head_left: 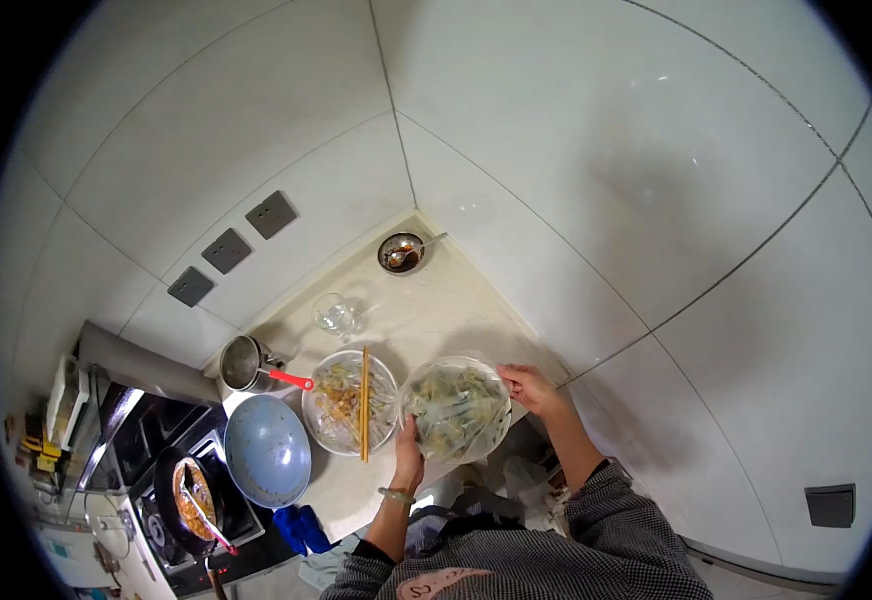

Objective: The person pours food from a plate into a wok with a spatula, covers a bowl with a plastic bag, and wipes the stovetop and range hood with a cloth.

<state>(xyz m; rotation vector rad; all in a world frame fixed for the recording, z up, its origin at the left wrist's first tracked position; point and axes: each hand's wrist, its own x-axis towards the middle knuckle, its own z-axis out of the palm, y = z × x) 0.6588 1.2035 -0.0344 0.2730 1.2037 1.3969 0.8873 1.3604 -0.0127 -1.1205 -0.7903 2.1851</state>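
A round bowl of greenish food under clear plastic film (455, 412) is held between my two hands at the counter's front edge. My left hand (409, 455) grips its lower left rim, a bangle on the wrist. At the upper right rim, my right hand (526, 387) pinches the bowl or its film. Just left stands a white bowl of sprouts and yellowish food (336, 410), with wooden chopsticks (365, 405) laid across it.
A blue-grey pan (267, 450) sits left of the bowls, near a strainer (242, 363) with a red handle. A frying pan of reddish food (192, 500) is on the stove. Behind are a glass (334, 314) and a small dark bowl (401, 254) holding a spoon.
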